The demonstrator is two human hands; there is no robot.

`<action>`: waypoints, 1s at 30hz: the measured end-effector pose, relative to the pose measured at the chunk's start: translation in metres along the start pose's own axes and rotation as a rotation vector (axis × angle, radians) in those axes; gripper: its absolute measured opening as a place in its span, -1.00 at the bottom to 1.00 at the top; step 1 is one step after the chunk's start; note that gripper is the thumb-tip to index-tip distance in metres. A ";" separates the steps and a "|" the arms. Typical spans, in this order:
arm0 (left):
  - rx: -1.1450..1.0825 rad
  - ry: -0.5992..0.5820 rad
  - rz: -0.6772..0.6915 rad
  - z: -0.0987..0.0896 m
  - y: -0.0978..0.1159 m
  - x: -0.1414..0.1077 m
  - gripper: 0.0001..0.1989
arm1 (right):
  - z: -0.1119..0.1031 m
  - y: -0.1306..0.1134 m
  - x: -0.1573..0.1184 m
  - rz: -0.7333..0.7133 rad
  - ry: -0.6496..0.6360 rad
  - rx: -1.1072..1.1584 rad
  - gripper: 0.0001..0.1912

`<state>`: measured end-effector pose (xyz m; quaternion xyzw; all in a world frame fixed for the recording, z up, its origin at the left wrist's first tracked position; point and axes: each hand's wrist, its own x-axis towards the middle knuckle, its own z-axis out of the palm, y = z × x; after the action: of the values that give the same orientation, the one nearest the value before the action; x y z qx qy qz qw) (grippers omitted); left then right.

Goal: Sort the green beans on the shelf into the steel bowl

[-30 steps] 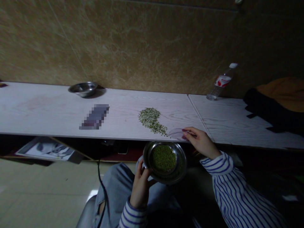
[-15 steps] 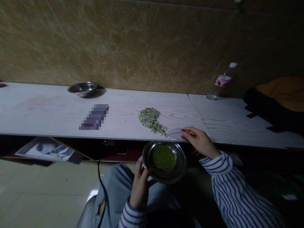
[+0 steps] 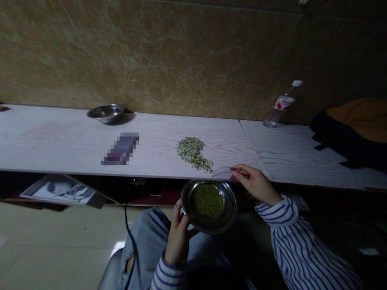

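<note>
My left hand (image 3: 179,235) grips the left rim of a round metal bowl (image 3: 231,209), tilted just below the shelf's front edge. Small green beans (image 3: 208,200) cover the bowl's bottom. Between thumb and fingers, my right hand (image 3: 255,181) pinches a clear plastic protractor (image 3: 223,172) with a curved edge, low over the white shelf near its front edge. To the left of the protractor, a patch of green beans mixed with white grains (image 3: 191,151) is spread on the shelf, its tail trailing toward the front.
A second metal bowl (image 3: 105,114) stands at the back left of the white wood-grain shelf (image 3: 157,157). In front of it lies a blurred-out flat object (image 3: 121,149). A plastic bottle (image 3: 283,102) and dark and orange cloth (image 3: 356,121) are at right. A cable (image 3: 130,233) hangs below.
The protractor and my right hand have shifted slightly toward the shelf's front edge. My left hand and the bowl stay in place.
</note>
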<state>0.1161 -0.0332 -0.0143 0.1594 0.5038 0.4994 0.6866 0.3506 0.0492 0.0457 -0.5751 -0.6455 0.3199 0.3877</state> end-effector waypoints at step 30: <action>-0.001 -0.003 -0.012 0.002 0.004 -0.002 -0.43 | 0.003 -0.004 0.006 0.022 0.107 -0.062 -0.75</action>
<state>0.1155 -0.0322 -0.0091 0.1566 0.5035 0.4952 0.6905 0.3462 0.0546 0.0483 -0.6100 -0.6271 0.2730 0.4002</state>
